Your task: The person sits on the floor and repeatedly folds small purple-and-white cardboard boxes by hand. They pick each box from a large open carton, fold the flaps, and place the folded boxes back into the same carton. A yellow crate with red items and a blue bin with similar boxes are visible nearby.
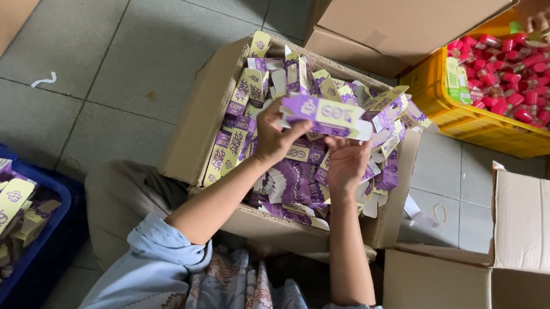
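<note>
Both hands, left hand (275,136) and right hand (347,163), pinch a small purple-and-cream cardboard carton (327,116), its long axis crosswise between them, above an open brown cardboard box (202,110) of flattened matching cartons.

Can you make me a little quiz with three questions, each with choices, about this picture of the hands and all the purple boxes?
1. Where is the yellow crate?
A. upper right
B. lower left
C. middle

2. What colour is the small carton in the hands?
A. green
B. purple and cream
C. black

3. How is that carton held?
A. lying untouched
B. by one hand
C. by both hands

Answers: 1 A, it sits by the top right edge. 2 B, its sides show those colours. 3 C, the left hand and right hand both grip it over the big cardboard box.
</note>
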